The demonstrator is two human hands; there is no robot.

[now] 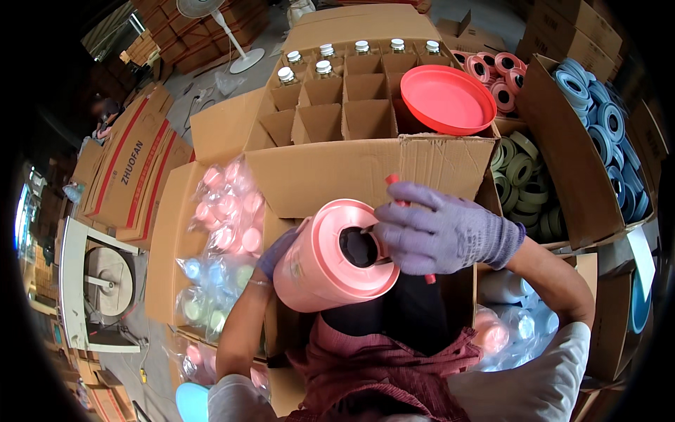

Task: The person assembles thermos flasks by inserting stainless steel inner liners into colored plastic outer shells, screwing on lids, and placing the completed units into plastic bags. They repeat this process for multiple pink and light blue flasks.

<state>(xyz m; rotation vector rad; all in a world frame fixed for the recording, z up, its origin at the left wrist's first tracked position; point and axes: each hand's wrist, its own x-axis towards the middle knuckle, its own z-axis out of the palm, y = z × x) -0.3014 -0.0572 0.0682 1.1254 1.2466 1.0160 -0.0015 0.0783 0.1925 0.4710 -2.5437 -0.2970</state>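
Note:
A pink plastic jug body (302,260), like a thermos shell, is tilted in front of me with its ringed end and dark round opening (358,246) facing up. My left hand (275,253), in a purple glove, is wrapped round its left side; the fingertips are partly hidden behind it. My right hand (446,228), also gloved, is closed around a tool with a red bar handle (392,180) whose ends stick out above and below the fist. Thin metal prongs of the tool reach the rim of the opening.
Ahead stands a divided carton (330,176) with several white-capped bottles and a red round tray (450,98). Bagged pink parts (228,211) fill a box at left. Boxes of blue rings (608,133) and green rings (524,176) stand at right. A white fan (232,42) is farther back.

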